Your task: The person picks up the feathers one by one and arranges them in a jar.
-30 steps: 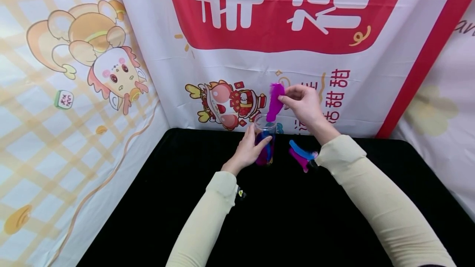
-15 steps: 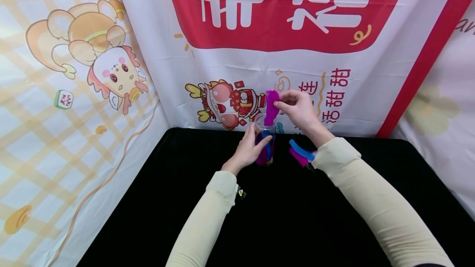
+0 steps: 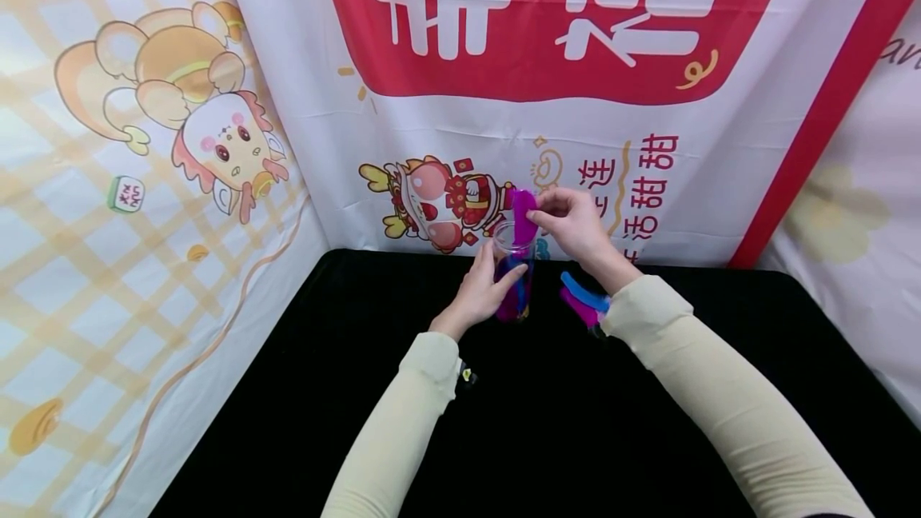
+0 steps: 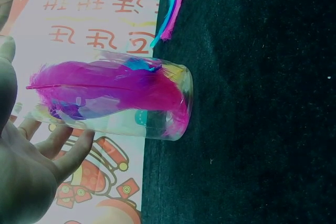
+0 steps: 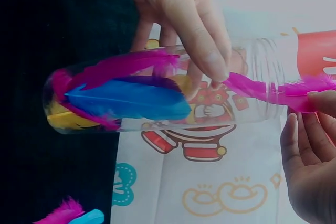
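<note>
My left hand (image 3: 478, 292) holds a clear jar (image 5: 262, 59) upright on the black table, fingers and thumb on either side of it. Several magenta feathers, a blue feather (image 5: 128, 100) and a yellow feather (image 5: 68, 119) lie inside the jar. With thumb and fingertips, my right hand (image 3: 576, 226) pinches a magenta feather (image 3: 524, 214) above the open mouth. In the right wrist view that feather's lower part reaches down through the threaded neck, inside the wall. The left wrist view shows the jar side-on, with magenta feathers (image 4: 110, 87) filling much of it.
Right of the jar, a loose blue feather (image 3: 584, 292) and a magenta feather (image 3: 580, 312) lie on the black table (image 3: 540, 430), partly behind the right sleeve. A printed white cloth (image 3: 432, 130) hangs just behind the table's back edge, and another patterned cloth (image 3: 144, 262) stands on the left.
My right hand has moved down and slightly left, lowering the pinched magenta feather from above the rim into the jar's mouth. The left hand and jar have stayed in place.
</note>
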A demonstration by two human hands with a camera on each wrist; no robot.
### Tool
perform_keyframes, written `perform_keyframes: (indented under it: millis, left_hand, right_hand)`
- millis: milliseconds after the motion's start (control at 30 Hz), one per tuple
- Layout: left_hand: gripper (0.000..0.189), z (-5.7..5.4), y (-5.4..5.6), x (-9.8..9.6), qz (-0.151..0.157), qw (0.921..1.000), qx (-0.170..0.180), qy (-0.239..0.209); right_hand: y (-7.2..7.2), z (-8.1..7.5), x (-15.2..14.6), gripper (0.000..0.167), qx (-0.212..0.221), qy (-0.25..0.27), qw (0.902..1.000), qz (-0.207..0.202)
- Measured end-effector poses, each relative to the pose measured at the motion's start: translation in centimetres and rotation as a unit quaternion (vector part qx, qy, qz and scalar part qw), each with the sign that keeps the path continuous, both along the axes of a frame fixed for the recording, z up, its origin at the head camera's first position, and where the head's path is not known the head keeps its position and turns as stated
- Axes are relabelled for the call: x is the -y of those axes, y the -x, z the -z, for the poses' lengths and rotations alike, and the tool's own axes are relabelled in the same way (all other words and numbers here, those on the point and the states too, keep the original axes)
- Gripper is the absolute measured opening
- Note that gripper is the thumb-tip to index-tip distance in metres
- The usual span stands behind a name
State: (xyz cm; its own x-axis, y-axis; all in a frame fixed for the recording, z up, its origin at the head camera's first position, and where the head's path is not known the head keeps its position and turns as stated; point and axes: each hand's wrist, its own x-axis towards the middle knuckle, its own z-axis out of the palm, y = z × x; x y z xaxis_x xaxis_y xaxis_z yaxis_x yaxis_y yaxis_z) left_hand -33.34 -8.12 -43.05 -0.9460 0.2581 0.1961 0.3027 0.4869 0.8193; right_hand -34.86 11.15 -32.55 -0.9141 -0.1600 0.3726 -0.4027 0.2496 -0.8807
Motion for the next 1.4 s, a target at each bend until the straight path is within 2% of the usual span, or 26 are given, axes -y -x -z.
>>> perform_keyframes:
  millis: [233, 433, 933, 1133, 1400]
  left_hand:
    - [0.078, 0.2, 0.2, -0.1, -0.006, 1.0000, 0.001, 0.003]
    - [0.081, 0.2, 0.2, -0.1, -0.006, 1.0000, 0.005, 0.004]
    - [0.080, 0.0, 0.0, -0.2, -0.010, 0.9998, -0.006, 0.013]
    - [0.078, 0.1, 0.1, -0.2, -0.018, 0.9997, -0.009, 0.013]
    - [0.081, 0.1, 0.0, -0.2, -0.017, 0.9997, -0.009, 0.015]
  right_hand:
    - [-0.2, 0.6, 0.0, 0.021, 0.029, -0.031, 0.9991, 0.009]
    - [-0.4, 1.0, 0.0, 0.019, 0.032, -0.053, 0.9980, 0.014]
    - [-0.7, 1.5, -0.1, 0.016, 0.042, -0.048, 0.9980, 0.005]
    - [-0.7, 1.3, -0.2, 0.019, 0.039, -0.051, 0.9979, -0.004]
    - [-0.8, 1.0, -1.1, 0.021, 0.040, -0.071, 0.9959, -0.039]
